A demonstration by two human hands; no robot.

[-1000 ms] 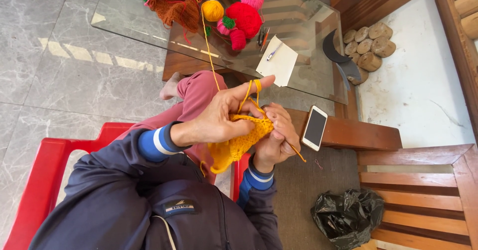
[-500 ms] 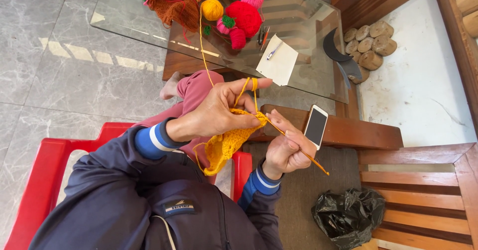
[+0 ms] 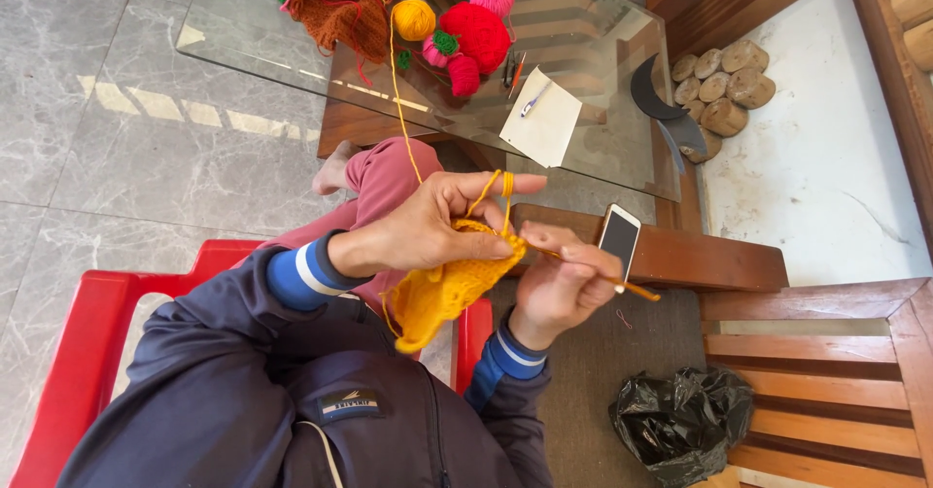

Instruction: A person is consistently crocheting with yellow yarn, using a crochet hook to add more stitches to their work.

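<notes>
Yellow crochet piece (image 3: 442, 289) hangs just below my left hand (image 3: 437, 230), pinched there, yarn looped over the forefinger. My right hand (image 3: 559, 279), beside the piece, grips the hook (image 3: 622, 284).

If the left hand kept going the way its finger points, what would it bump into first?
The left hand points its finger toward the phone on the wooden bench arm. That looks like the first thing in line, though depth is hard to judge; it may pass above.
</notes>
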